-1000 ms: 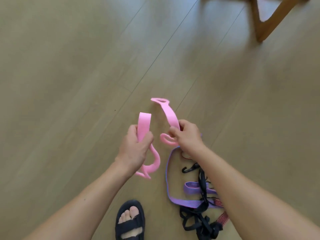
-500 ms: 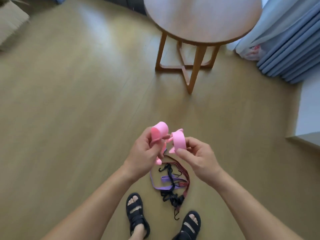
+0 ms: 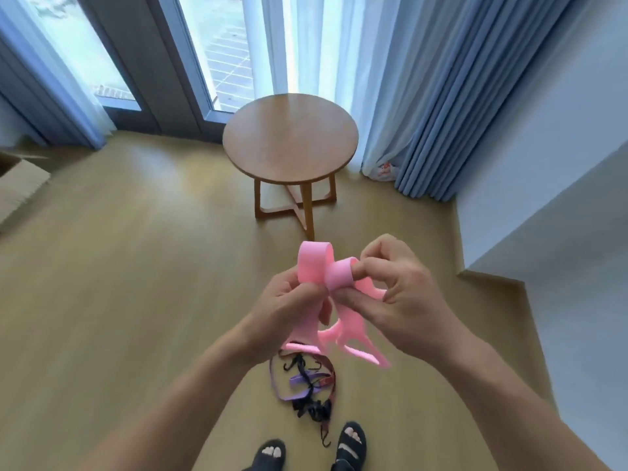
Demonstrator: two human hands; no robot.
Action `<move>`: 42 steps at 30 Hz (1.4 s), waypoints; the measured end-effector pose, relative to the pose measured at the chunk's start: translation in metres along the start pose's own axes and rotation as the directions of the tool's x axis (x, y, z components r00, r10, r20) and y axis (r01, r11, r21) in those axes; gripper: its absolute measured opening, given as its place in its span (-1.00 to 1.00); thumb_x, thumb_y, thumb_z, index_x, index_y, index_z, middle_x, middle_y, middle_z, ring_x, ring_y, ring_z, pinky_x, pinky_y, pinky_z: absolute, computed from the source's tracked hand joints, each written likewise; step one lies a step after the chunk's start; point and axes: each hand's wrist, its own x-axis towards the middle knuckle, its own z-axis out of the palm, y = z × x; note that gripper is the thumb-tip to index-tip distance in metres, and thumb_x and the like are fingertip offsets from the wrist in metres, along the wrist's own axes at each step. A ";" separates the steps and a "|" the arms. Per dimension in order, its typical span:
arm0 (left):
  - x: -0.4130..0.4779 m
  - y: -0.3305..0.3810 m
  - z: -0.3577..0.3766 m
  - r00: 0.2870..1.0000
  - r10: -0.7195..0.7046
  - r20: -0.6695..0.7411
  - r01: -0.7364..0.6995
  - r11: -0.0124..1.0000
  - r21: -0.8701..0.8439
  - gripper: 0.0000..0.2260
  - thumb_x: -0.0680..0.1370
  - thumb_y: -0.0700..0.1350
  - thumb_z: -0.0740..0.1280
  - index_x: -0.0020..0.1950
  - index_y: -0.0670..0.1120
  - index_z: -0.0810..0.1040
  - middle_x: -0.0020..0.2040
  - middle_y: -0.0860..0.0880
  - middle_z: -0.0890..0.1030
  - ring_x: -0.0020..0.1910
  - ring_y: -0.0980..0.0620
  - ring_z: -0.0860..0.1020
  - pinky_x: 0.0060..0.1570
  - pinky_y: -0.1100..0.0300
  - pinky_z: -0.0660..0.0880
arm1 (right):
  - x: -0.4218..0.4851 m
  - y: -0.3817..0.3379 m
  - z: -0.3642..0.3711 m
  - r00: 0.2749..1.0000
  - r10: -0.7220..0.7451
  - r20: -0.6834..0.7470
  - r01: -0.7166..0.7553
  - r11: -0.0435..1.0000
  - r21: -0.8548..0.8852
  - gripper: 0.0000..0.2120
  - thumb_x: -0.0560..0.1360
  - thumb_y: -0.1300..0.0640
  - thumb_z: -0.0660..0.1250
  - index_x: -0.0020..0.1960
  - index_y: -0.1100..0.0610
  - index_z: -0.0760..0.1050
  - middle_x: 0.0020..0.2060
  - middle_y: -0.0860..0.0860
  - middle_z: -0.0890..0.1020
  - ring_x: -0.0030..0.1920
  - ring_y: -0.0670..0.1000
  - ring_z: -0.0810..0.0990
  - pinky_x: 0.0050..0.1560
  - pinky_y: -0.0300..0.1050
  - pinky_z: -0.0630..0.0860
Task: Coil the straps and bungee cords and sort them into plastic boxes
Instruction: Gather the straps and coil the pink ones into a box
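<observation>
Both hands are clamped on the pink strap (image 3: 336,271). The right hand (image 3: 401,300) pinches a small tight roll of it between thumb and forefinger. The left hand (image 3: 289,300) has its fingers curled round the band just beside that roll, with a bigger loop standing up above the knuckles. The strap is up in the air on the near side of the round table (image 3: 290,141), its loose tails dangling under the hands.

This looks like the coiling step, barely begun, with most of the length hanging free. To do it well, the right pinch should hold the roll flat, edges lined up. The left should feed the band in under light tension, one turn at a time, so nothing twists. That upper loop wants flattening first, or the coil will come out lumpy and could spring open.

The heap of straps and cords (image 3: 306,385) lies on the floor nearer the person than the table, untouched. A cardboard box (image 3: 20,188) sits well off to the table's left. No plastic boxes are in view.
</observation>
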 end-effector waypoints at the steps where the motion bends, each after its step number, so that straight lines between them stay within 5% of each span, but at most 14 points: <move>1: -0.003 0.003 0.005 0.999 0.006 0.042 -0.005 1.000 -0.019 -0.84 0.40 0.03 0.34 -0.15 0.01 0.66 -0.32 -0.04 0.55 -0.31 0.02 0.49 -0.30 0.22 0.44 | -0.009 -0.006 -0.004 0.998 0.033 -0.044 -0.031 0.998 0.047 -0.84 0.40 0.02 0.53 -0.12 0.08 0.62 -0.15 -0.06 0.47 -0.10 -0.06 0.47 -0.13 -0.21 0.47; 5: -0.013 0.015 0.021 0.963 0.053 0.262 -0.068 0.996 0.050 -0.89 0.43 -0.11 0.41 -0.07 -0.05 0.63 -0.28 0.02 0.55 -0.30 0.08 0.50 -0.28 0.27 0.47 | -0.048 -0.029 -0.009 0.961 0.229 -0.158 -0.169 0.932 0.322 -0.82 0.40 0.06 0.53 -0.09 0.08 0.57 -0.10 -0.01 0.60 -0.16 0.02 0.61 -0.19 0.00 0.60; 9: -0.025 0.022 0.034 0.906 0.039 0.421 -0.106 0.985 0.137 -0.74 0.49 -0.13 0.47 0.14 -0.18 0.59 -0.11 -0.10 0.67 -0.13 -0.06 0.65 -0.14 0.08 0.60 | -0.081 -0.057 -0.003 0.887 0.297 -0.354 -0.175 0.924 0.339 -0.84 0.30 -0.03 0.53 -0.19 -0.06 0.59 0.03 -0.08 0.56 -0.24 -0.18 0.51 -0.25 -0.39 0.45; 12: -0.039 0.026 0.046 0.889 0.009 0.457 -0.106 0.977 0.187 -0.74 0.45 0.00 0.51 -0.03 -0.16 0.64 -0.26 -0.01 0.64 -0.29 0.06 0.60 -0.27 0.22 0.53 | -0.108 -0.078 0.004 0.833 0.347 -0.432 -0.178 0.906 0.385 -0.79 0.31 0.02 0.52 -0.15 0.09 0.61 -0.21 0.02 0.63 -0.32 -0.11 0.48 -0.31 -0.23 0.48; 15: -0.054 0.032 0.061 0.826 -0.045 0.562 -0.074 0.980 0.186 -0.55 0.40 0.15 0.53 -0.09 -0.25 0.63 -0.28 -0.09 0.62 -0.34 0.02 0.56 -0.32 0.20 0.50 | -0.139 -0.100 0.004 0.717 0.421 -0.555 -0.175 0.880 0.441 -0.78 0.28 0.05 0.51 -0.15 0.10 0.58 -0.31 0.00 0.65 -0.29 -0.06 0.58 -0.23 -0.15 0.60; 19: -0.080 0.041 0.101 0.791 -0.071 0.608 -0.072 0.976 0.208 -0.69 0.43 0.07 0.50 -0.16 -0.20 0.68 -0.27 -0.20 0.66 -0.33 -0.09 0.60 -0.31 0.06 0.58 | -0.188 -0.127 0.003 0.541 0.531 -0.652 -0.199 0.834 0.514 -0.58 0.28 -0.01 0.48 0.08 0.03 0.47 -0.10 -0.03 0.64 -0.14 -0.15 0.58 -0.02 -0.13 0.60; 22: -0.102 0.044 0.142 0.823 -0.080 0.563 -0.016 0.986 0.164 -0.73 0.38 0.06 0.53 -0.35 -0.12 0.65 -0.46 -0.11 0.53 -0.50 0.02 0.47 -0.46 0.22 0.45 | -0.238 -0.140 0.004 0.546 0.604 -0.581 -0.339 0.793 0.506 -0.63 0.44 0.00 0.44 0.21 0.02 0.48 -0.01 -0.08 0.63 -0.03 -0.13 0.60 0.11 -0.12 0.57; 25: -0.126 0.039 0.184 0.809 -0.176 0.561 0.102 0.982 0.161 -0.74 0.50 -0.07 0.45 -0.26 -0.23 0.58 -0.47 -0.12 0.45 -0.53 0.02 0.41 -0.49 0.22 0.40 | -0.290 -0.151 0.008 0.555 0.608 -0.568 -0.397 0.793 0.462 -0.88 0.54 0.06 0.39 0.05 0.04 0.61 -0.12 -0.10 0.71 -0.10 -0.13 0.67 -0.06 -0.28 0.56; 28: -0.157 0.024 0.229 0.743 -0.294 0.601 0.185 0.954 0.237 -0.80 0.56 -0.14 0.41 -0.15 -0.27 0.57 -0.47 -0.11 0.45 -0.54 0.03 0.41 -0.48 0.21 0.41 | -0.345 -0.156 0.009 0.421 0.619 -0.663 -0.431 0.779 0.455 -0.95 0.55 0.07 0.40 -0.01 -0.04 0.62 -0.17 -0.17 0.70 -0.17 -0.21 0.65 -0.16 -0.36 0.50; 31: -0.193 0.006 0.278 0.605 -0.377 0.702 0.275 0.926 0.259 -0.79 0.50 -0.16 0.42 -0.01 -0.30 0.57 -0.39 -0.10 0.50 -0.47 0.04 0.44 -0.43 0.20 0.44 | -0.409 -0.161 0.006 0.293 0.640 -0.710 -0.456 0.747 0.484 -0.90 0.55 0.05 0.39 -0.10 -0.15 0.60 -0.23 -0.20 0.67 -0.22 -0.22 0.62 -0.18 -0.34 0.50; 34: -0.229 -0.015 0.327 0.487 -0.418 0.767 0.354 0.897 0.264 -0.70 0.43 -0.21 0.27 0.11 -0.31 0.51 -0.13 -0.17 0.59 -0.33 0.02 0.48 -0.27 0.12 0.48 | -0.484 -0.171 -0.002 0.106 0.636 -0.765 -0.459 0.714 0.529 -0.94 0.55 0.03 0.39 -0.09 -0.01 0.56 -0.27 -0.14 0.64 -0.27 -0.18 0.59 -0.21 -0.26 0.49; 38: -0.278 -0.052 0.387 0.542 -0.424 0.725 0.141 0.897 0.420 -0.82 0.57 -0.31 0.22 0.05 -0.31 0.59 0.10 -0.25 0.64 -0.07 -0.08 0.60 -0.10 0.05 0.52 | -0.580 -0.193 -0.012 0.060 0.604 -0.795 -0.421 0.737 0.528 -0.93 0.57 0.16 0.33 -0.04 0.03 0.57 -0.26 0.04 0.60 -0.35 -0.06 0.55 -0.29 -0.18 0.47; 42: -0.331 -0.084 0.436 0.482 -0.437 0.759 -0.056 0.850 0.525 -0.73 0.64 -0.02 0.28 0.11 -0.20 0.62 -0.02 -0.10 0.71 -0.10 -0.07 0.67 -0.10 0.06 0.61 | -0.649 -0.216 -0.018 0.095 0.571 -0.816 -0.334 0.790 0.514 -0.85 0.51 0.09 0.32 0.04 -0.11 0.58 -0.25 0.01 0.60 -0.37 -0.04 0.51 -0.31 -0.20 0.48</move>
